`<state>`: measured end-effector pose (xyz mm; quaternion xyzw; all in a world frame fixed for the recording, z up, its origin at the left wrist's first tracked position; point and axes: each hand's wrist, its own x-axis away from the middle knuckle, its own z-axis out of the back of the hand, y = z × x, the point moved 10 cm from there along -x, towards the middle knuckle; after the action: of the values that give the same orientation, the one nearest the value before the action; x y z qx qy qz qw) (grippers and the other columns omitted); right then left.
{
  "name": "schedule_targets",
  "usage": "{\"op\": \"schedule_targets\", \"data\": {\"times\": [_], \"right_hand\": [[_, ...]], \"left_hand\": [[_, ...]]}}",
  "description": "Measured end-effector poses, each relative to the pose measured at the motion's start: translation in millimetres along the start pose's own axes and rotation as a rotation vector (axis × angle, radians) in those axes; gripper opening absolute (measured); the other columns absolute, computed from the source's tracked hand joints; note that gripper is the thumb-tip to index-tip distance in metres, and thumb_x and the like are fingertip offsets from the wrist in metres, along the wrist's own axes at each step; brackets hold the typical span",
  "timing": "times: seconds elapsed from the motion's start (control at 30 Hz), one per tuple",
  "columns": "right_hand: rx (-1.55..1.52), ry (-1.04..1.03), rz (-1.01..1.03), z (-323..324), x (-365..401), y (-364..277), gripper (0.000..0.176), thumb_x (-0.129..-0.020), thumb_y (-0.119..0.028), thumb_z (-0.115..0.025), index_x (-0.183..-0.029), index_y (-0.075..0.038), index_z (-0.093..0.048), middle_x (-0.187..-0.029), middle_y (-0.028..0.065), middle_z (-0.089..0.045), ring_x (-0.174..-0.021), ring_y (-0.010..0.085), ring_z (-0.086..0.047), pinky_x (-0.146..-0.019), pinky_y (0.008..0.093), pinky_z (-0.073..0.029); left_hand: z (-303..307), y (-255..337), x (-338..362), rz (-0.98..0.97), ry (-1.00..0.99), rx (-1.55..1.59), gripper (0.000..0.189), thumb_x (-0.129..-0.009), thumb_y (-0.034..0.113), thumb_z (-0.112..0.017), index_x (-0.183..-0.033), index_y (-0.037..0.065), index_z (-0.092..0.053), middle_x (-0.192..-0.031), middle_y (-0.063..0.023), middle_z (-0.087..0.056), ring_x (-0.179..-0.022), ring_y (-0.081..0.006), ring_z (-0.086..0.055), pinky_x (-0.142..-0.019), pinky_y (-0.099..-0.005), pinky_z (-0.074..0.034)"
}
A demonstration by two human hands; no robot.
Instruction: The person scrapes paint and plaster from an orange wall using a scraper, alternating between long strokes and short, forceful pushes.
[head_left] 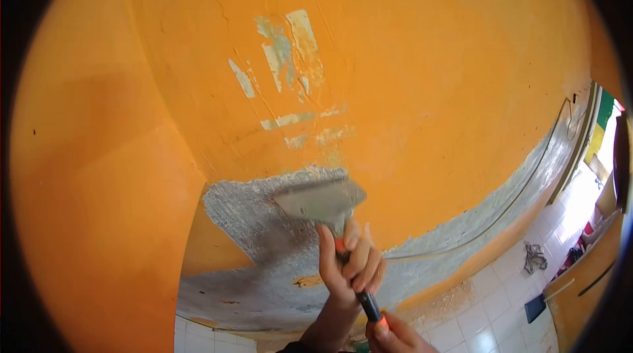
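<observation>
A wide-bladed scraper is held up against the orange wall, its metal blade over the upper edge of a bare grey patch. My left hand is wrapped round the black and orange handle just below the blade, thumb on the left side. Lower down, my right hand grips the orange end of the handle, partly cut off by the bottom of the view. Above the blade, several pale strips show where paint is gone.
A cable runs along the grey lower wall to the right. White floor tiles lie below, with paint debris by the wall. A dustpan-like dark object and a crumpled item are at right. An orange wall surface stands close at left.
</observation>
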<state>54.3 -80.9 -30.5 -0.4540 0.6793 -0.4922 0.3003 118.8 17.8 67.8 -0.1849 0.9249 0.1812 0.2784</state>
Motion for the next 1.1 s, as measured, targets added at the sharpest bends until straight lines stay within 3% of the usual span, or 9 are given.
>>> {"op": "schedule_targets", "data": {"times": [0.2, 0.27, 0.6, 1.1], "right_hand": [[-0.011, 0.021, -0.025, -2.4, 7.3, -9.4, 0.039, -0.1, -0.041, -0.032, -0.091, -0.004, -0.043, -0.053, -0.0008, -0.042, -0.038, 0.0083, -0.037, -0.038, 0.0207, -0.031], [0.047, 0.005, 0.068, -1.4, 2.7, -15.6, 0.039, -0.1, -0.041, -0.032, -0.091, -0.005, -0.043, -0.052, -0.0009, -0.041, -0.037, 0.0082, -0.036, -0.037, 0.021, -0.03], [-0.048, 0.012, -0.04, 0.2, 10.8, -5.0, 0.038, -0.1, -0.041, -0.034, -0.091, -0.005, -0.043, -0.053, -0.0008, -0.041, -0.038, 0.0077, -0.037, -0.037, 0.0204, -0.03], [0.015, -0.026, -0.002, 4.2, 8.7, -16.1, 0.04, -0.1, -0.041, -0.033, -0.091, -0.004, -0.044, -0.052, -0.0014, -0.041, -0.038, 0.0079, -0.037, -0.037, 0.021, -0.031]], "left_hand": [[-3.7, -6.0, 1.3, 0.016, 0.009, -0.019, 0.049, -0.1, 0.05, -0.022, -0.087, 0.009, -0.047, -0.045, 0.0066, -0.032, -0.031, -0.0056, -0.032, -0.031, -0.0214, -0.034], [-4.0, -1.7, -7.3, 0.005, 0.022, -0.037, 0.05, -0.1, 0.05, -0.021, -0.088, 0.009, -0.047, -0.045, 0.0066, -0.032, -0.032, -0.0057, -0.032, -0.031, -0.0215, -0.035], [0.4, -6.6, -2.7, 0.009, 0.019, -0.032, 0.051, -0.099, 0.051, -0.021, -0.09, 0.009, -0.047, -0.046, 0.0066, -0.032, -0.033, -0.0065, -0.035, -0.034, -0.0229, -0.039], [-8.8, -0.2, -9.2, -0.035, -0.01, -0.081, 0.051, -0.099, 0.051, -0.021, -0.088, 0.009, -0.047, -0.046, 0.0062, -0.033, -0.033, -0.006, -0.034, -0.034, -0.0211, -0.038]]}}
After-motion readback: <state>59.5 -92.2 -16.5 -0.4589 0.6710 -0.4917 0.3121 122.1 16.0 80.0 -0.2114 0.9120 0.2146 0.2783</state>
